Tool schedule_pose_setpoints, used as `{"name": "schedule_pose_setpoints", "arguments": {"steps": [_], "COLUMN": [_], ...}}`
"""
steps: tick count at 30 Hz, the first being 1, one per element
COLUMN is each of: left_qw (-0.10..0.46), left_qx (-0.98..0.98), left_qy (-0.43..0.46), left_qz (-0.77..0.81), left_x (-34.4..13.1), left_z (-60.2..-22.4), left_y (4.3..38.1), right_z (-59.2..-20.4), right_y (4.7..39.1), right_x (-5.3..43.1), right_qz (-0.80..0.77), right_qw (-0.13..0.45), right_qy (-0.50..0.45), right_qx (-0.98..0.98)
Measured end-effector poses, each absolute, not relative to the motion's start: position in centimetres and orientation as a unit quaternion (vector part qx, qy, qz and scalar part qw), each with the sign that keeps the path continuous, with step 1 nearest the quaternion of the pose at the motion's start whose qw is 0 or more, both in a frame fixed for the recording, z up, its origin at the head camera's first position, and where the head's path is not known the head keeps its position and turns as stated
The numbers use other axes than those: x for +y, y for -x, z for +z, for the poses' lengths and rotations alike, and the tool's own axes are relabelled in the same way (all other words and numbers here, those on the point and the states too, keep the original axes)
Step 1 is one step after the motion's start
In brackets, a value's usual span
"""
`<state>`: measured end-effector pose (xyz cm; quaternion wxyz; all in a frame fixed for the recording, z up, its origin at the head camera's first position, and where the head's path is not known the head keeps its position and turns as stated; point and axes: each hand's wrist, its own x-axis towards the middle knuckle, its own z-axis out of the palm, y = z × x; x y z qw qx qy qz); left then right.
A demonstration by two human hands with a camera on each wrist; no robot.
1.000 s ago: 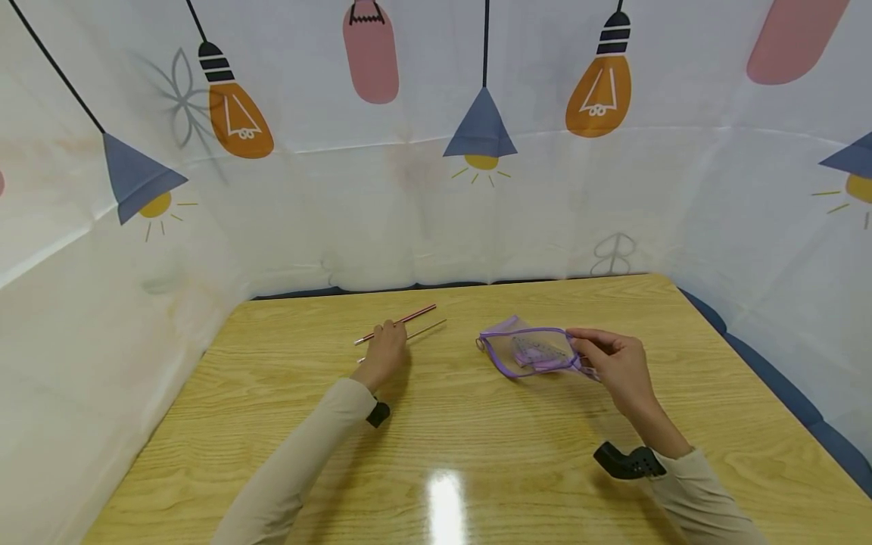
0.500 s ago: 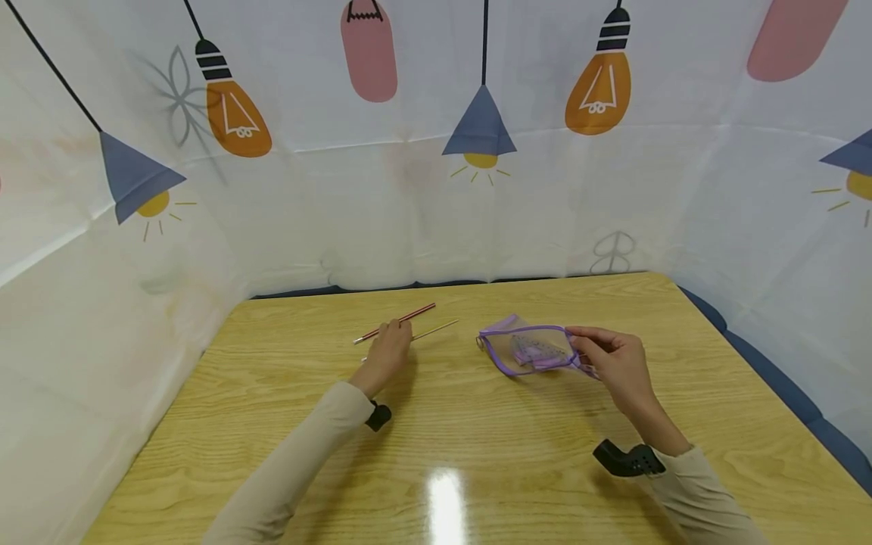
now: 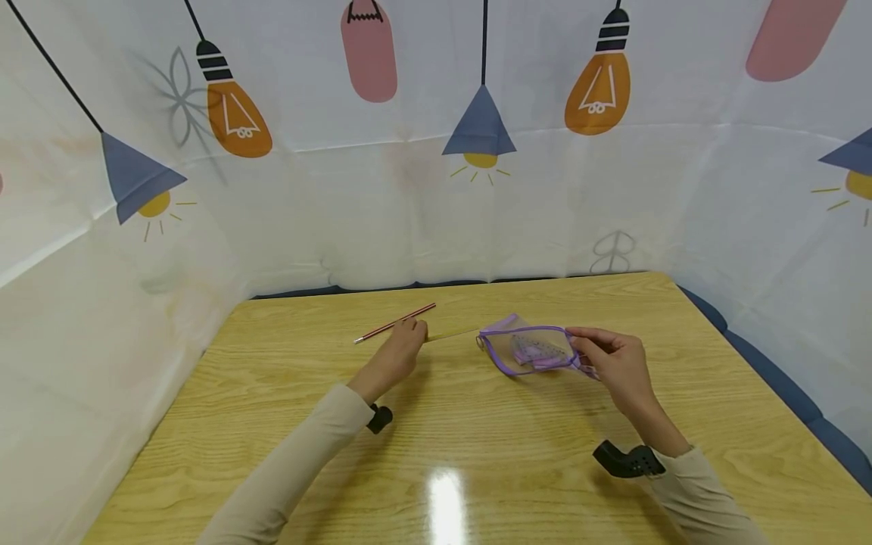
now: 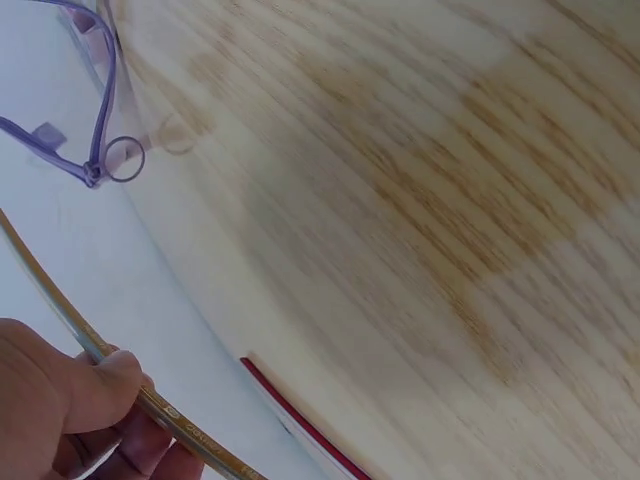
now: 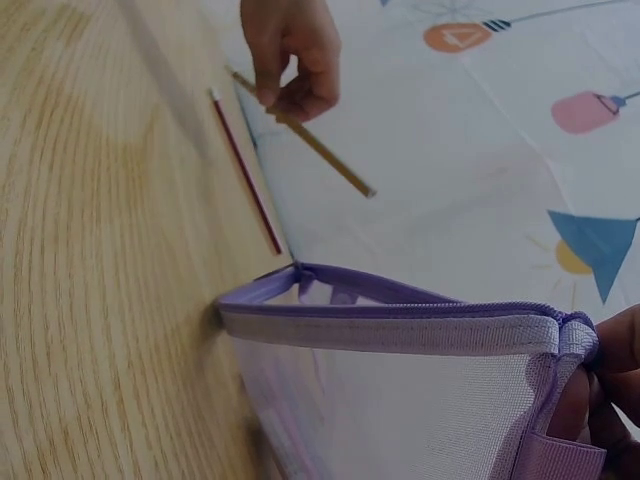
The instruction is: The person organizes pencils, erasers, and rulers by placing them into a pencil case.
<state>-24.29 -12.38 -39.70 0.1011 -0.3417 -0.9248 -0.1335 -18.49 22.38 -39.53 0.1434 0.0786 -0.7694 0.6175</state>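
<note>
Gold pencil [image 5: 330, 157] nearer purple pouch [image 5: 400, 336]

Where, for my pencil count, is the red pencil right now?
In the head view, the red pencil lies on the table, left of the purple mesh pouch and appearing just beyond the left grip, which holds the gold pencil.

— What material has the pouch [image 5: 410, 385]?
— It looks like fine, half-transparent mesh, and its purple trim [image 5: 390, 335] seems woven and rather matt.
— And the gold pencil [image 5: 338, 168] beside the pouch?
— Smooth, with a shiny, almost metallic finish. The red pencil [image 5: 246, 172], farther from the pouch, appears smooth and painted.
— The table [image 3: 518, 462] under the pouch?
— It shows wood grain and a glossy surface. Behind the pouch, the curtain [image 3: 381, 216] looks like matt, lightly creased cloth.
</note>
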Motion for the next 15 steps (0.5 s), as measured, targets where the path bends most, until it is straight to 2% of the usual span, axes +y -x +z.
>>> {"name": "schedule_pose_setpoints", "arguments": {"steps": [15], "left_qw": [0.127], "left_qx": [-0.891], "left_qy": [0.429], "left_qz": [-0.080], "left_x": [-11.3], "left_z": [-38.9], "left_y": [24.1], "right_z": [-39.7], "right_y": [18.4], "right_x": [22.4], "right_qz": [0.624], "right_qw": [0.142], "right_qy": [-0.081], "right_qx": [-0.764]}}
